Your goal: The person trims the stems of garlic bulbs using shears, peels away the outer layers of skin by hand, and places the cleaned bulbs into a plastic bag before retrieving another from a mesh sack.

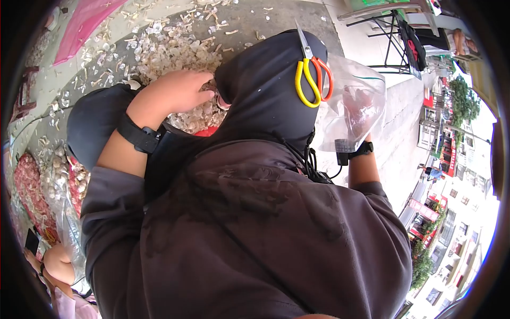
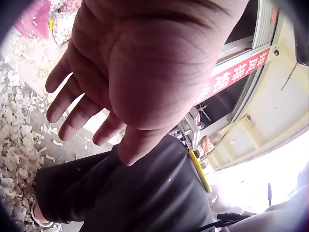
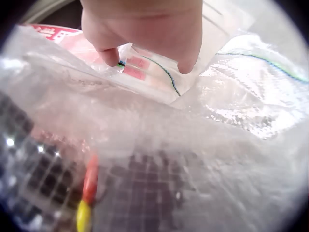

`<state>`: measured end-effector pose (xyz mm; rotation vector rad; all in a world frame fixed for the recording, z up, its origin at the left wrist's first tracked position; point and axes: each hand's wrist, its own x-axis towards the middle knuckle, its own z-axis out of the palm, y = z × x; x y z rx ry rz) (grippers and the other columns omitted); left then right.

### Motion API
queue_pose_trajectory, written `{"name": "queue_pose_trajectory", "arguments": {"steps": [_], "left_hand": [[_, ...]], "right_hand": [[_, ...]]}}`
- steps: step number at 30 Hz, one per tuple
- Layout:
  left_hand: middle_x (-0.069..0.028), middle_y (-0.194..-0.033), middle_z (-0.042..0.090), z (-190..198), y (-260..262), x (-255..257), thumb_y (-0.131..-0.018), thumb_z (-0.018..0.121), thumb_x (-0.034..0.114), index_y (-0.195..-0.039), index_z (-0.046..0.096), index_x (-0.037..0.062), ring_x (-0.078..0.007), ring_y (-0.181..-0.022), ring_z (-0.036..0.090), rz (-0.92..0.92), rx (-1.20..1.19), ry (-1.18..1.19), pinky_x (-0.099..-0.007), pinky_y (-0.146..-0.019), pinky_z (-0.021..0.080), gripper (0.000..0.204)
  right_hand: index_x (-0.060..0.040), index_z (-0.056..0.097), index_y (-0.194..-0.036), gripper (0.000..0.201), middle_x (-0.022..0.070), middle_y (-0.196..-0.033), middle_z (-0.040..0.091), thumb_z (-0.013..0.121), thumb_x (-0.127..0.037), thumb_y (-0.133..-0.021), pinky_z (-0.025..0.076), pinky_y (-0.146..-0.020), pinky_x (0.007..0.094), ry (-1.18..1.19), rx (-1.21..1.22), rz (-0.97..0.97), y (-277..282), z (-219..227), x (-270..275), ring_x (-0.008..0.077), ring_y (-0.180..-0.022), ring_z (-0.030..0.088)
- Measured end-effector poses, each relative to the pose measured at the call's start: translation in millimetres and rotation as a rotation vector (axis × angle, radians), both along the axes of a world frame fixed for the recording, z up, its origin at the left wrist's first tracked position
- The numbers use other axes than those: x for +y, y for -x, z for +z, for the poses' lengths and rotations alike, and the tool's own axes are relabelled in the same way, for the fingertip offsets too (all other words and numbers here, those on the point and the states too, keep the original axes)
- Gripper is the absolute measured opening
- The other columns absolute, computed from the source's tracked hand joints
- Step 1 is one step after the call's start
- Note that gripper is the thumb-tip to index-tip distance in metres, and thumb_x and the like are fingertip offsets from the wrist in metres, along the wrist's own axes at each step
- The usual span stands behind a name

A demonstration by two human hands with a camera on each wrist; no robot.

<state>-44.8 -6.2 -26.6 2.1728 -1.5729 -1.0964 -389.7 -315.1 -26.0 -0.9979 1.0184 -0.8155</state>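
Note:
Fingers spread, the left hand hovers near the knees over a heap of pale dry peelings; the left wrist view shows its palm holding nothing. Scissors with one yellow and one orange-red handle lie on the dark-trousered thigh, blades pointing away. Beside that thigh, the right hand shows through a clear plastic bag with a green line near its edge. In the right wrist view the hand holds the crinkled bag with bent fingers, partly hidden.
Net sacks of garlic lie at the left, near another person's bare leg. Pink plastic sheeting is at the upper left. A black folding frame stands upper right, with a street and buildings beyond.

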Motion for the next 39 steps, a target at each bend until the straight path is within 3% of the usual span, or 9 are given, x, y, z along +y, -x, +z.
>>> {"name": "queue_pose_trajectory", "arguments": {"steps": [6,8,12,18,21,23,29,34,39], "left_hand": [[-0.0114,-0.109,0.066,39.0,-45.3,55.5,-0.097,0.056,0.016,-0.127,0.059,0.0047,-0.0188,-0.097,0.063,0.171,0.107,0.630,-0.0303,-0.081,0.051,0.032],[-0.0045,-0.106,0.067,53.7,-82.7,112.0,-0.097,0.053,0.008,-0.123,0.061,0.0056,-0.0113,-0.095,0.059,0.490,0.175,0.927,-0.0273,-0.080,0.049,0.027],[-0.0029,-0.102,0.068,-4.5,-146.8,275.1,-0.093,0.049,0.005,-0.116,0.065,0.0056,-0.0079,-0.081,0.057,1.266,-0.475,0.740,-0.0237,-0.074,0.046,0.027],[-0.0144,-0.099,0.071,-212.1,-73.1,416.3,-0.089,0.055,0.017,-0.108,0.069,0.0071,-0.0245,-0.096,0.067,1.378,-0.378,0.089,-0.0335,-0.083,0.051,0.025],[-0.0130,-0.102,0.071,-328.4,-1.0,458.8,-0.086,0.059,0.019,-0.112,0.068,0.0077,-0.0235,-0.090,0.067,1.903,0.324,0.013,-0.0334,-0.079,0.050,0.029],[-0.0102,-0.105,0.071,-349.6,47.3,450.0,-0.085,0.064,0.022,-0.115,0.067,0.0084,-0.0228,-0.086,0.066,2.264,0.601,-0.215,-0.0343,-0.075,0.050,0.033],[-0.0084,-0.113,0.069,-501.0,156.1,503.3,-0.085,0.065,0.024,-0.120,0.063,0.0076,-0.0255,-0.097,0.065,1.448,0.009,-0.292,-0.0358,-0.083,0.051,0.039],[-0.0243,-0.125,0.059,-419.1,67.6,415.6,-0.078,0.067,0.022,-0.129,0.055,0.0033,-0.0389,-0.115,0.057,1.931,-0.237,0.113,-0.0409,-0.097,0.045,0.055],[-0.0252,-0.123,0.058,-432.6,1.0,392.0,-0.076,0.073,0.035,-0.128,0.055,0.0052,-0.0433,-0.116,0.055,1.725,-0.039,-0.153,-0.0411,-0.099,0.045,0.062]], "right_hand": [[-0.0068,0.061,-0.108,0.033,0.0088,-0.099,0.065,0.044,-0.033,-0.096,0.052,-0.078,0.0355,0.072,0.099,-0.069,70.0,46.9,-26.6,0.0211,-0.088,0.064],[-0.0110,0.056,-0.085,0.019,0.0022,-0.073,0.058,0.044,-0.024,-0.093,0.045,-0.065,0.0295,0.254,0.208,-0.558,9.3,103.3,24.7,0.0166,-0.068,0.056],[-0.0106,0.048,-0.070,0.019,-0.0020,-0.054,0.037,0.050,-0.016,-0.088,0.032,-0.050,0.0302,0.699,-0.016,-0.651,59.6,160.0,-21.8,0.0115,-0.050,0.036],[0.0055,0.060,-0.113,0.023,0.0163,-0.106,0.065,0.058,-0.002,-0.092,0.049,-0.085,0.0376,1.684,0.911,0.831,-115.2,147.3,130.7,0.0253,-0.100,0.063],[-0.0026,0.052,-0.130,0.037,0.0208,-0.132,0.047,0.056,-0.012,-0.095,0.048,-0.095,0.0385,0.959,0.824,1.002,-127.6,83.4,112.1,0.0342,-0.117,0.053],[-0.0027,0.051,-0.129,0.037,0.0196,-0.124,0.050,0.057,-0.011,-0.094,0.049,-0.090,0.0372,1.317,1.047,1.028,-130.3,65.0,110.0,0.0313,-0.111,0.055],[-0.0001,0.052,-0.124,0.037,0.0115,-0.104,0.055,0.059,-0.003,-0.088,0.050,-0.075,0.0305,1.093,1.077,0.836,-126.0,48.7,99.9,0.0171,-0.087,0.057],[0.0011,0.047,-0.128,0.042,0.0122,-0.102,0.049,0.057,-0.004,-0.088,0.048,-0.073,0.0318,1.319,1.075,0.798,-126.4,36.7,104.6,0.0191,-0.084,0.052],[0.0021,0.048,-0.127,0.038,0.0143,-0.105,0.050,0.055,-0.003,-0.090,0.045,-0.074,0.0333,1.453,1.095,0.819,-127.8,32.7,102.8,0.0204,-0.081,0.051]]}}
